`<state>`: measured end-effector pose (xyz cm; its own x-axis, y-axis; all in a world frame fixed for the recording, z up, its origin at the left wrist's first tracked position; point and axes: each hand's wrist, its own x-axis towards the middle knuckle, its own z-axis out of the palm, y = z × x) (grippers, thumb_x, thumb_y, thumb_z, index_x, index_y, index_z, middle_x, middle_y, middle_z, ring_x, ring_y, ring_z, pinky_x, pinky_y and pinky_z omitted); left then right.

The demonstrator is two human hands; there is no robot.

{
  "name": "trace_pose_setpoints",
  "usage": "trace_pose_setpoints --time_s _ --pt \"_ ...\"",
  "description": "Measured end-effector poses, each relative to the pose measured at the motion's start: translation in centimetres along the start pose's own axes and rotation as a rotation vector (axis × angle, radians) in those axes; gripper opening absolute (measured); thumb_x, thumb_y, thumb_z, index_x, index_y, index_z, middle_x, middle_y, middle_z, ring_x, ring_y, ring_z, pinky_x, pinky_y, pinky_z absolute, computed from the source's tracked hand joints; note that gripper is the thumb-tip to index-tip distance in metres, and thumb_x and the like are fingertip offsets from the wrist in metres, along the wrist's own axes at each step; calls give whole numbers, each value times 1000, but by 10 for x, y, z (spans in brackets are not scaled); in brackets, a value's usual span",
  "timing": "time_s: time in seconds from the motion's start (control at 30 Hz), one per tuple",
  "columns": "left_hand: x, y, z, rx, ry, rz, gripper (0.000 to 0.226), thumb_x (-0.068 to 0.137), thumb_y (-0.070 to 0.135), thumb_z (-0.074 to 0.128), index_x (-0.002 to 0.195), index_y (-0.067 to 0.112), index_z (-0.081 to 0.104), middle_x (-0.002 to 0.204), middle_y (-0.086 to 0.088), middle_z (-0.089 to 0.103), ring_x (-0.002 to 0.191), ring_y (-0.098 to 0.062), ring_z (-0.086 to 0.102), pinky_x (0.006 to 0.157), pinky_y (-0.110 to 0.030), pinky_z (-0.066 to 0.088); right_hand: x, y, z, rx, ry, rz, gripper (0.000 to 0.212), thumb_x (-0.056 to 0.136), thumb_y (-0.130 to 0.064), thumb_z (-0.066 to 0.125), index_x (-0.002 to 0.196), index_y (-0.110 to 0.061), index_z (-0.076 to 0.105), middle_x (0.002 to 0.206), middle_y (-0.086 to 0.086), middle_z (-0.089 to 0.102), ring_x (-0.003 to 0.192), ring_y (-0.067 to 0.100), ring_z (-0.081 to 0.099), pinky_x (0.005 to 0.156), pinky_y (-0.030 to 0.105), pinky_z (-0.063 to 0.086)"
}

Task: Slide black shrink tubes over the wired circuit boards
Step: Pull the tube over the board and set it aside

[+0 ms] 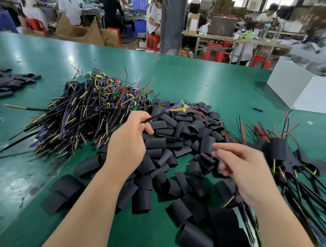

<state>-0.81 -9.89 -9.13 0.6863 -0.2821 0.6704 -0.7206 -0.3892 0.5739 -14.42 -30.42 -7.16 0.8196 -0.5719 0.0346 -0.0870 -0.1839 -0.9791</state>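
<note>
My left hand [129, 140] pinches the black cable of a wired circuit board [182, 107], which is blurred and held up above the heap of black shrink tubes [176, 142]. My right hand [241, 166] hovers over the right side of that heap, blurred, with loosely curled fingers that hold nothing. To the left lies a big pile of bare wired boards [87, 114]. At the right lies a pile of boards with tubes on them [278, 154].
The green table [192, 76] carries a white box [308, 93] at the far right and more black tubes [2, 84] at the far left edge. A loose tube piece [257, 109] lies near the box. People work at benches behind.
</note>
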Motion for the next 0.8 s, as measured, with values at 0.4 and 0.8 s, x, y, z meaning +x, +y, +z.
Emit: trace_pose_setpoints --time_s 0.4,0.8 --pt "-9 17 12 99 -416 39 27 101 30 30 110 24 55 78 16 56 71 -4 49 64 -27 39 -6 -7 29 845 -129 -7 16 77 -15 62 93 -17 63 95 10 73 70 15 70 58 18 52" --pt "-10 40 17 172 -309 292 31 91 12 43 104 9 71 81 -4 69 72 -28 65 59 -40 53 -11 -5 47 548 -8 -86 16 86 3 63 100 -4 57 77 12 73 70 28 72 56 25 52"
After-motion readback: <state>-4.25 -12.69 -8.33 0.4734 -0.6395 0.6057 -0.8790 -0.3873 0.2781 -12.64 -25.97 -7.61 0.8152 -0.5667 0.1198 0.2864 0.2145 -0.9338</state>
